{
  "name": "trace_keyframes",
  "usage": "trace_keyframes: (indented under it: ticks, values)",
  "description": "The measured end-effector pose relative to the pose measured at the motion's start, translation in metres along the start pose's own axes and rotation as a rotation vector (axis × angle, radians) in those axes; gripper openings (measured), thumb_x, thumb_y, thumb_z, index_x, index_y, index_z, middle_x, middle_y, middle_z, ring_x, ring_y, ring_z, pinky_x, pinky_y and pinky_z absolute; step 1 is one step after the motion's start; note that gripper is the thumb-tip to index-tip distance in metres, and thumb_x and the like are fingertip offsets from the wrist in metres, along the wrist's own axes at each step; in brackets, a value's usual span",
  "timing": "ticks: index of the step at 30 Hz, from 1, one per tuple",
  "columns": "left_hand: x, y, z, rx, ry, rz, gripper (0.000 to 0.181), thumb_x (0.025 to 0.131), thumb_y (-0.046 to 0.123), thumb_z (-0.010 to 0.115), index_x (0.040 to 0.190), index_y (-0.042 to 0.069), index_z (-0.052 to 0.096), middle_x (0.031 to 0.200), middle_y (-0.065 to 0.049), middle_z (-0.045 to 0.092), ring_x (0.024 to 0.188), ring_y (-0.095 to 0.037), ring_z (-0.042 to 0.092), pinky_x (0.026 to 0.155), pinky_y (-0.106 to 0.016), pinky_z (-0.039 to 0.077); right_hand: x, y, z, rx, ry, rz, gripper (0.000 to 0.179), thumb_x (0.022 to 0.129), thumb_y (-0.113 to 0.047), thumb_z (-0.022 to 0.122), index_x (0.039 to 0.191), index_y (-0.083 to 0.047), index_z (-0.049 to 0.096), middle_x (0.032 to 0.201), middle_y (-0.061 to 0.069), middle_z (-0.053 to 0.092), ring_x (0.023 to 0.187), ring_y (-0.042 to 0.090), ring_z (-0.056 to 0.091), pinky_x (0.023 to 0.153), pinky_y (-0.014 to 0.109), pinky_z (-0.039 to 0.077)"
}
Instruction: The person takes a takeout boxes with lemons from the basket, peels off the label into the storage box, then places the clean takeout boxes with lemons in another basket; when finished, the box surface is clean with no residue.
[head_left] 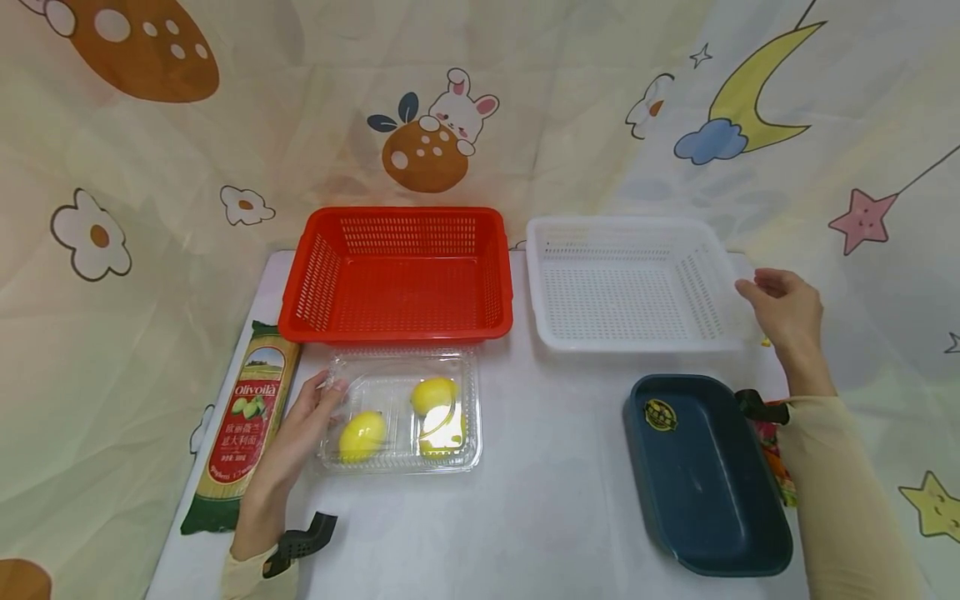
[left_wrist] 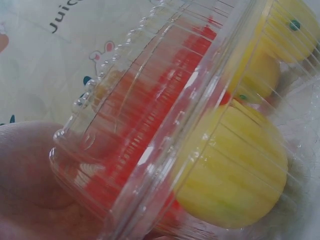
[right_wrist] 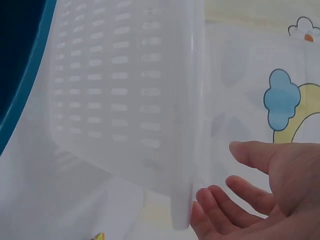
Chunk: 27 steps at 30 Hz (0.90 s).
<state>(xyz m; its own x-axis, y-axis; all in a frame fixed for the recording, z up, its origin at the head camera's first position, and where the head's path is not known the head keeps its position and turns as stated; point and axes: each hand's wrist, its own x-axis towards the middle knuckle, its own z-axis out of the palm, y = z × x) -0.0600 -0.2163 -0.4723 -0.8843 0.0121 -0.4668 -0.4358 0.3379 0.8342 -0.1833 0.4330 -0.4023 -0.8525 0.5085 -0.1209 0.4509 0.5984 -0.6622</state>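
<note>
The left hand (head_left: 300,423) grips the clear box (head_left: 477,417) by its left edge, left of centre in the head view, likely steadying it without crowding the lemons (head_left: 363,435). The left wrist view shows the box slanting mid-frame. Lower right in the right wrist view, the right hand (right_wrist: 290,200), loosely spread, holds nothing, fingertips seemingly touching the white basket (right_wrist: 176,100) for light contact.

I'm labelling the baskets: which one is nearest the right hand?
The white basket, whose rim is right beside the right hand; the red basket stands farther off, to the white one's left.
</note>
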Motion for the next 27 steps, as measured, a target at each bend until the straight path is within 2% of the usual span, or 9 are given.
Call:
trace_keyframes:
  ticks: [8, 22, 27]
  values:
    - [0.0, 0.0, -0.001, -0.004, -0.002, 0.011, 0.08, 0.105, 0.052, 0.045, 0.164, 0.018, 0.001, 0.166, -0.022, 0.022, 0.144, -0.048, 0.035, 0.112, -0.08, 0.016, 0.007, 0.008, 0.003, 0.016, -0.055, 0.0, 0.085, 0.096, -0.065, 0.05, 0.159, -0.011, 0.032, 0.163, 0.018, 0.035, 0.143, 0.04, 0.04, 0.116, 0.057, 0.039]
    - [0.0, 0.0, -0.001, -0.001, -0.001, 0.017, 0.082, 0.105, 0.052, 0.045, 0.164, 0.018, 0.001, 0.166, -0.021, 0.02, 0.145, -0.047, 0.033, 0.113, -0.079, 0.017, 0.02, 0.021, 0.013, 0.029, -0.087, 0.005, 0.089, 0.095, -0.069, 0.046, 0.16, -0.009, 0.029, 0.164, 0.021, 0.031, 0.141, 0.043, 0.039, 0.115, 0.061, 0.038]
    - [0.001, -0.001, -0.002, -0.038, -0.017, 0.04, 0.084, 0.103, 0.055, 0.046, 0.164, 0.017, 0.001, 0.168, -0.018, 0.017, 0.147, -0.047, 0.029, 0.116, -0.076, 0.018, 0.019, 0.022, 0.016, 0.034, -0.089, 0.001, 0.086, 0.097, -0.065, 0.046, 0.159, -0.009, 0.03, 0.163, 0.022, 0.032, 0.141, 0.044, 0.04, 0.114, 0.062, 0.038]
